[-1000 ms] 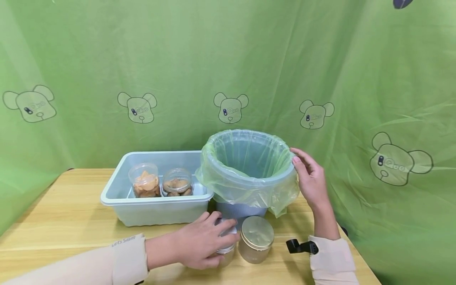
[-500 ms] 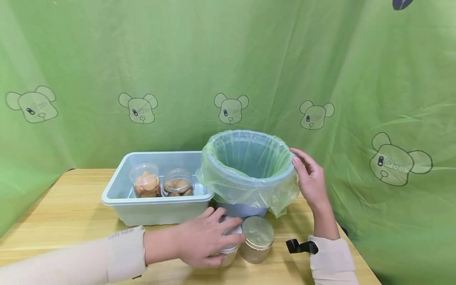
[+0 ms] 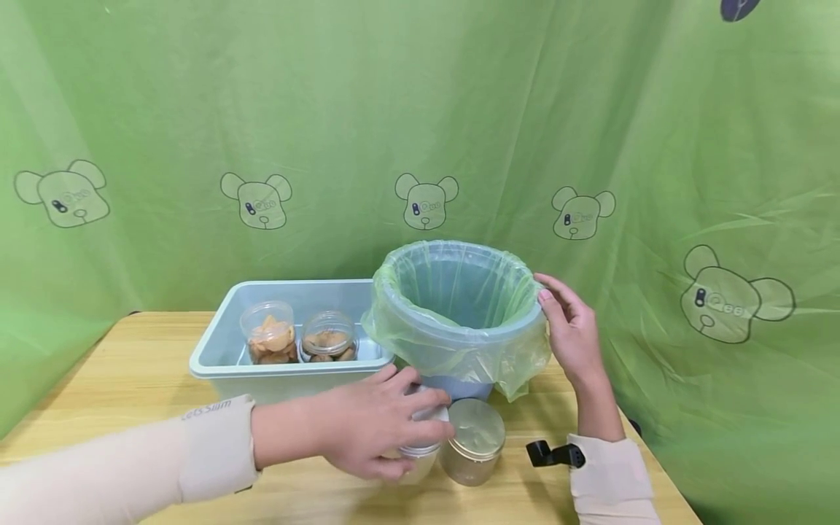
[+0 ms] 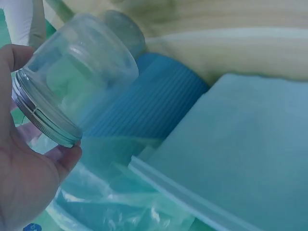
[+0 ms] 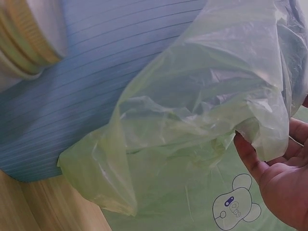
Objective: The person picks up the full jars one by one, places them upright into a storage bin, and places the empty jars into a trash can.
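My left hand (image 3: 377, 430) grips a clear jar (image 3: 422, 467) by its silver screw lid from above. In the left wrist view the jar (image 4: 86, 67) looks see-through, with thumb and fingertips spread round the lid's edge. Whether its base touches the table, I cannot tell. Close on its right stands a second jar (image 3: 474, 459) with a gold-coloured lid. Behind both is a blue ribbed trash can (image 3: 459, 388) lined with a green trash bag (image 3: 453, 350). At the can's right rim my right hand (image 3: 577, 335) pinches the folded-over bag; some of its fingers are hidden behind.
A pale blue bin (image 3: 295, 370) stands left of the trash can, against the bag. Inside it are an open-looking clear jar of orange snacks (image 3: 270, 339) and another jar of brown pieces (image 3: 328, 343). A green curtain (image 3: 328, 109) hangs behind the wooden table (image 3: 125, 394).
My left hand has shifted slightly right and away from me with the silver-lidded jar, near the gold-lidded one. The right hand keeps its place on the rim.
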